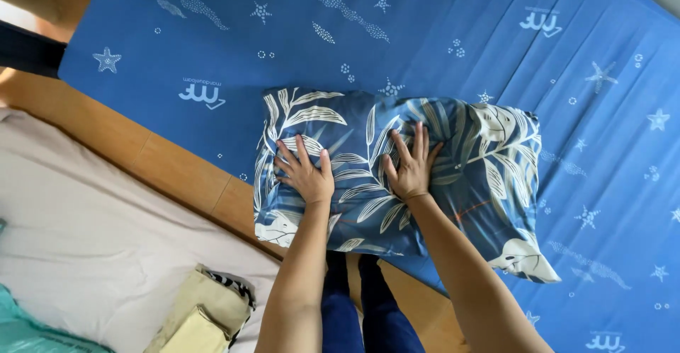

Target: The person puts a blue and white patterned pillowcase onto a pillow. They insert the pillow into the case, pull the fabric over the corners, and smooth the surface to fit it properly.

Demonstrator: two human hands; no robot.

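— Pillow (425, 176) first: where does it lie?

— On the blue sheet (496, 34) with the white stars, at the near edge of the mattress, right in front of me. Its case is dark blue with pale leaves, and one corner hangs a little over the wooden bed frame (177, 172) on the near left.

— And your hands?

— Both lie flat on top of it. My left hand (306, 172) presses the left half, my right hand (411, 165) presses near the middle. The fingers of each are spread wide, palms down; nothing is pinched or gripped.

— Is the case fully on?

— As far as I can judge, yes. The filling looks wholly covered, and I see no bare pillow at either end. The right end tapers to a loose, flattened flap of fabric toward the near right.

— So what looks done, and what is left?

— The covering seems done and the pillow rests on the bed. It is lumpy and creased, more so on the right half, so the flattening I judge to be midway. It also sits near the edge, slightly askew.

— Anything else nearby?

— A pale grey sheet (92, 240) on the left, a folded beige cloth (202, 310) near my left arm, and something teal (28, 332) at the near left corner.
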